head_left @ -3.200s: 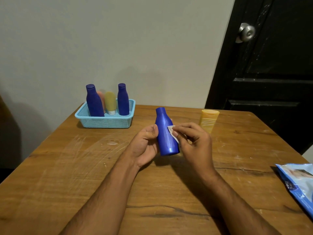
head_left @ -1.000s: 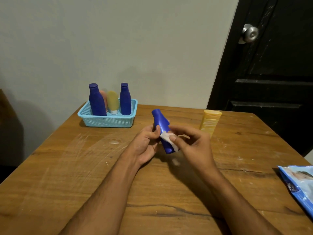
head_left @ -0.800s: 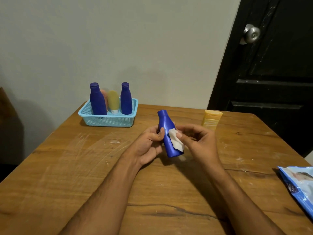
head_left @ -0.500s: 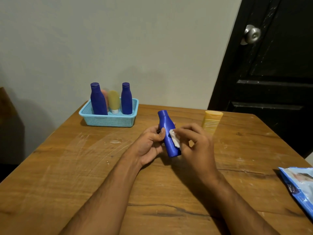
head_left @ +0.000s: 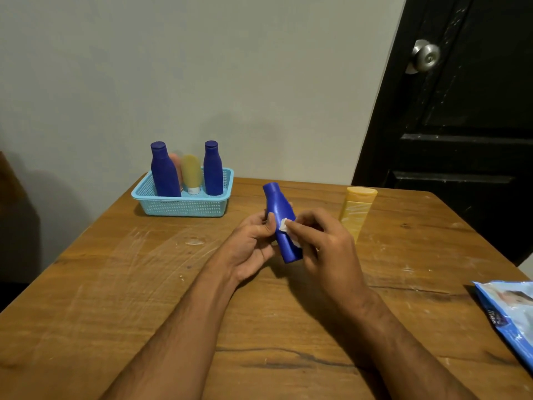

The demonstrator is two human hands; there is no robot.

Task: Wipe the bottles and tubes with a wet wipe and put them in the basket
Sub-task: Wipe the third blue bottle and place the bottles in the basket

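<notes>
Basket [head_left: 184,207] set at far left of table [head_left: 115,284], w/ two blue bottles, a yellow tube [head_left: 191,173] & a pinkish tube inside, all upright. Blue bottle [head_left: 281,217] held above table centre, tilted, cap toward far left, gripped by left hand [head_left: 251,249] w/ thumb curled on its side. Wet wipe [head_left: 285,228] pinched by right hand [head_left: 326,249] & pressed on bottle. Orange tube [head_left: 357,209] stood behind right hand. Wipes pack [head_left: 510,316] laid at right edge.
</notes>
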